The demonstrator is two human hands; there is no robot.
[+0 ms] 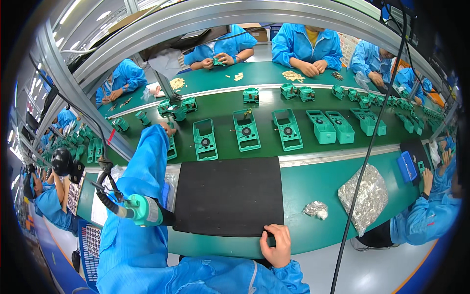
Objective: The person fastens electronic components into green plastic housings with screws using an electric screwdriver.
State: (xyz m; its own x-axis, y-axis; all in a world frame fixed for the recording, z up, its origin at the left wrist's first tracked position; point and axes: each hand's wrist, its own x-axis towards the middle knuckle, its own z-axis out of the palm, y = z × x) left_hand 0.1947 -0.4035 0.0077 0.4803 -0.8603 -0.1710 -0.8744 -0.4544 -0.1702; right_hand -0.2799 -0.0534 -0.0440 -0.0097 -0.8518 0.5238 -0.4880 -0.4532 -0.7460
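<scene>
My left arm stretches forward over the green belt. My left hand is at a green plastic housing, which is partly covered by my sleeve. Its fingers are mostly hidden, so I cannot tell whether it grips anything. Small green box-shaped units stand just beyond it. At the near right corner of a black mat rests my right hand, loosely curled with the thumb apart and nothing visible in it. Beside my left forearm hangs a green and black power screwdriver.
More open green housings with round black centres line the belt. Right of the mat lie a small bag and a large clear bag of small parts. A black cable hangs across the right side. Co-workers sit opposite and at both sides.
</scene>
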